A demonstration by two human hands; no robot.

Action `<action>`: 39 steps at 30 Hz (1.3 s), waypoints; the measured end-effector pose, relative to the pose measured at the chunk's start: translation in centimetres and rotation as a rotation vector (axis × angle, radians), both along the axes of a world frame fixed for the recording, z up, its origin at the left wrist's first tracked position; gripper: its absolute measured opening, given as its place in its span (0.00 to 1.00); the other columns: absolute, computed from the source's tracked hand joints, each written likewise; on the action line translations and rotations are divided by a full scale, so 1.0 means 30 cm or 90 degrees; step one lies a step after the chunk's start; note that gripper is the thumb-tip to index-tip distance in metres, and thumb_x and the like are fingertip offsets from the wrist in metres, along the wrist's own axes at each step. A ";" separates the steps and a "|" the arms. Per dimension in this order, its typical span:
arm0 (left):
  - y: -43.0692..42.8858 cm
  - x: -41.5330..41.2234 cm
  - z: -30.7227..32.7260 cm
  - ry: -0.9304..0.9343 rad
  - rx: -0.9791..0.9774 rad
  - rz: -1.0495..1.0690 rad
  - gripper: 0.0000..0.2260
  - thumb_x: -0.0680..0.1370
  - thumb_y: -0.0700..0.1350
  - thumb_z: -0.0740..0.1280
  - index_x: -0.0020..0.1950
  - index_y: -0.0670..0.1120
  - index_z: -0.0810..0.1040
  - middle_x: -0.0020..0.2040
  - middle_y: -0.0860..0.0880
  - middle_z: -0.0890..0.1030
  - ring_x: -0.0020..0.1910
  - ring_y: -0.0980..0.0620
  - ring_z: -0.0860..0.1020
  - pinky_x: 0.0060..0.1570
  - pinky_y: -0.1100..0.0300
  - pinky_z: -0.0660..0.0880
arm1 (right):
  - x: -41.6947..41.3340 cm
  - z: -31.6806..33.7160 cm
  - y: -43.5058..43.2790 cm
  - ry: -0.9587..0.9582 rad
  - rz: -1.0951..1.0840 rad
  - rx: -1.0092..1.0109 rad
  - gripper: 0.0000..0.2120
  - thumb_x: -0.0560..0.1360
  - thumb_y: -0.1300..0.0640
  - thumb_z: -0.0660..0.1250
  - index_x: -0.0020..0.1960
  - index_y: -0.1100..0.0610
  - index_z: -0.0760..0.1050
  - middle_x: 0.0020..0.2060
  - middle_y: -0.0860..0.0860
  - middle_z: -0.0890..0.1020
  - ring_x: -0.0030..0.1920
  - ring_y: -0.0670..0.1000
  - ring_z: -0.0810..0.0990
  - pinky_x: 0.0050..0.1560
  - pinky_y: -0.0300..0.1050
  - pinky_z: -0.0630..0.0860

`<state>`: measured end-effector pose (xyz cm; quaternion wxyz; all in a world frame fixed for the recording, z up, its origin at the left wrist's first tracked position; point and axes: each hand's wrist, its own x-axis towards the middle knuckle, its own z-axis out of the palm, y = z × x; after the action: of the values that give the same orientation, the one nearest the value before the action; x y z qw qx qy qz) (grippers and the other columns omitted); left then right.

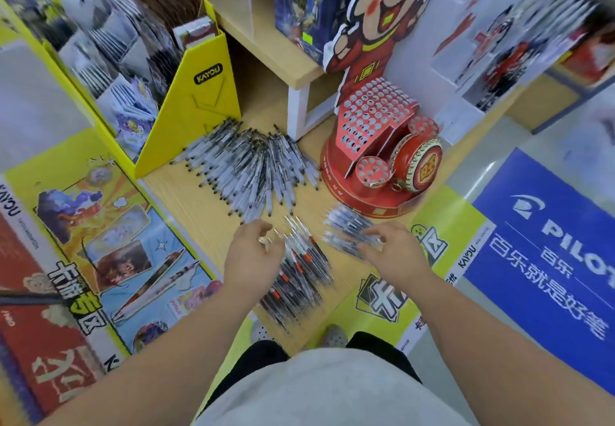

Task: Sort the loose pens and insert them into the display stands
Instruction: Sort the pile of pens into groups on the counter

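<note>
Wooden tabletop (206, 212) bears, nearest, a heap of dark pens with orange bands (299, 279); the left hand (254, 252) hovers over its far end with fingers curled, and blur hides whether it pinches a pen; the right hand (396, 252) lays bent fingers on a smaller bunch of blue pens (346, 231), its grip unclear. Beyond lies a wide fan of black-tipped white pens (253, 166); just right of it stands the red display stand (376, 126), pierced with rows of holes.
</note>
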<state>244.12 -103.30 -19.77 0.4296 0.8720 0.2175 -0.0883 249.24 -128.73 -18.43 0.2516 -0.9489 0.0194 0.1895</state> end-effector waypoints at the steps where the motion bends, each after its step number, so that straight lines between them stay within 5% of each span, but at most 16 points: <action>1: -0.023 0.021 0.011 0.004 -0.006 -0.016 0.18 0.80 0.52 0.67 0.69 0.48 0.74 0.64 0.49 0.73 0.49 0.55 0.77 0.55 0.52 0.75 | 0.005 0.009 -0.016 0.004 -0.008 0.001 0.17 0.76 0.48 0.72 0.63 0.52 0.79 0.60 0.51 0.75 0.53 0.49 0.76 0.50 0.39 0.69; 4: -0.105 0.068 0.039 0.011 -0.017 -0.055 0.18 0.79 0.52 0.68 0.67 0.49 0.75 0.64 0.49 0.73 0.54 0.48 0.78 0.58 0.50 0.75 | 0.025 0.020 -0.064 0.002 -0.016 -0.001 0.17 0.75 0.46 0.72 0.62 0.50 0.79 0.60 0.51 0.75 0.50 0.49 0.76 0.50 0.40 0.70; 9: -0.275 0.144 0.043 0.018 -0.029 -0.070 0.16 0.79 0.52 0.69 0.65 0.49 0.76 0.61 0.50 0.74 0.42 0.57 0.78 0.51 0.55 0.74 | 0.107 0.007 -0.160 0.010 0.009 0.008 0.20 0.75 0.44 0.72 0.63 0.51 0.78 0.60 0.51 0.76 0.56 0.50 0.76 0.51 0.41 0.70; 16: -0.512 0.193 -0.005 0.078 -0.004 0.057 0.17 0.79 0.50 0.68 0.67 0.48 0.76 0.61 0.49 0.76 0.48 0.54 0.78 0.50 0.55 0.75 | 0.269 -0.051 -0.285 0.038 0.185 0.103 0.18 0.76 0.50 0.72 0.64 0.52 0.78 0.57 0.51 0.77 0.58 0.51 0.77 0.56 0.42 0.71; 25: -0.706 0.123 -0.012 0.168 0.035 0.239 0.19 0.78 0.54 0.70 0.66 0.48 0.76 0.62 0.49 0.76 0.51 0.49 0.78 0.51 0.57 0.72 | 0.347 -0.060 -0.339 0.125 0.415 0.093 0.24 0.76 0.44 0.70 0.69 0.50 0.75 0.62 0.52 0.78 0.61 0.53 0.78 0.61 0.51 0.75; 32: -0.730 0.095 -0.047 0.239 -0.004 0.327 0.29 0.80 0.51 0.68 0.77 0.42 0.66 0.74 0.44 0.70 0.70 0.44 0.72 0.67 0.52 0.70 | 0.347 -0.103 -0.281 0.189 0.490 0.070 0.30 0.77 0.46 0.67 0.76 0.53 0.66 0.73 0.50 0.70 0.73 0.54 0.69 0.70 0.49 0.67; 34: -0.733 0.116 -0.052 0.237 -0.031 0.345 0.22 0.80 0.48 0.67 0.73 0.41 0.70 0.72 0.43 0.71 0.65 0.44 0.74 0.57 0.57 0.70 | 0.346 -0.126 -0.263 0.193 0.484 0.068 0.31 0.79 0.49 0.66 0.79 0.54 0.62 0.76 0.51 0.67 0.75 0.53 0.65 0.74 0.48 0.63; 36: -0.737 0.139 -0.065 0.203 -0.045 0.373 0.06 0.80 0.45 0.66 0.55 0.45 0.73 0.62 0.42 0.74 0.47 0.49 0.77 0.45 0.60 0.70 | 0.348 -0.145 -0.249 0.186 0.464 0.068 0.29 0.81 0.52 0.65 0.79 0.55 0.61 0.76 0.52 0.67 0.74 0.53 0.66 0.74 0.49 0.64; 39: -0.746 0.166 -0.100 0.178 -0.036 0.408 0.09 0.80 0.45 0.65 0.42 0.47 0.67 0.52 0.44 0.73 0.34 0.52 0.71 0.33 0.57 0.64 | 0.344 -0.165 -0.235 0.162 0.443 0.081 0.26 0.81 0.54 0.62 0.79 0.53 0.63 0.72 0.53 0.71 0.70 0.53 0.70 0.71 0.50 0.68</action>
<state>249.10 -125.68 -22.78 0.4254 0.7266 0.5345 -0.0732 259.56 -135.78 -23.37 0.2263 -0.8502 -0.2848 0.3806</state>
